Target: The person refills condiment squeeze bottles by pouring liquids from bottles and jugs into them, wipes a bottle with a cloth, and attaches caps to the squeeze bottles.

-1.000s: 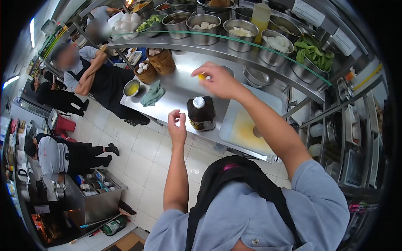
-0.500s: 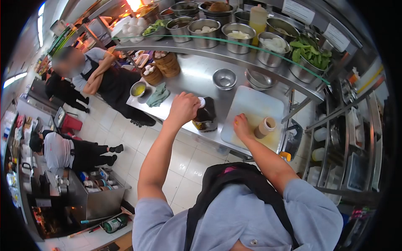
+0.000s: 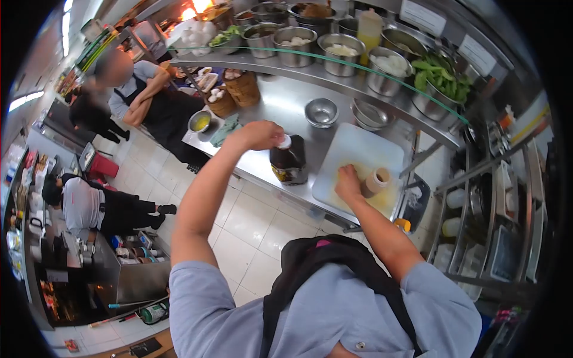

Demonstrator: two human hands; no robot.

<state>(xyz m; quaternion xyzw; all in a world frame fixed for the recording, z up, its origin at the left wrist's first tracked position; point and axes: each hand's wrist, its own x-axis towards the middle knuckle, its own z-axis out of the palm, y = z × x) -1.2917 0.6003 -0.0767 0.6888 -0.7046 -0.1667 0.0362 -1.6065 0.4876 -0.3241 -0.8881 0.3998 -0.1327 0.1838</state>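
My left hand (image 3: 262, 135) has its fingers closed at the white cap (image 3: 285, 142) of a big bottle of dark liquid (image 3: 287, 161), which stands upright on the steel counter. On the white cutting board (image 3: 346, 143), my right hand (image 3: 348, 181) rests with its fingers curled; whatever may be in them is hidden. Just right of that hand is an uncapped squeeze bottle (image 3: 376, 182) with brown contents, its mouth facing up. Yellowish liquid wets the board around it.
Steel bowls (image 3: 321, 113) sit behind the board. A small bowl of yellow liquid (image 3: 199, 122), a green cloth (image 3: 224, 130) and bamboo steamers (image 3: 242, 89) are at the left. Above runs a shelf (image 3: 268, 67) with food pots. A person with folded arms (image 3: 143, 95) stands beyond the counter.
My left forearm has swung left and my left hand has turned at the bottle's cap. My right hand stays on the board beside the squeeze bottle. The view has shifted slightly.
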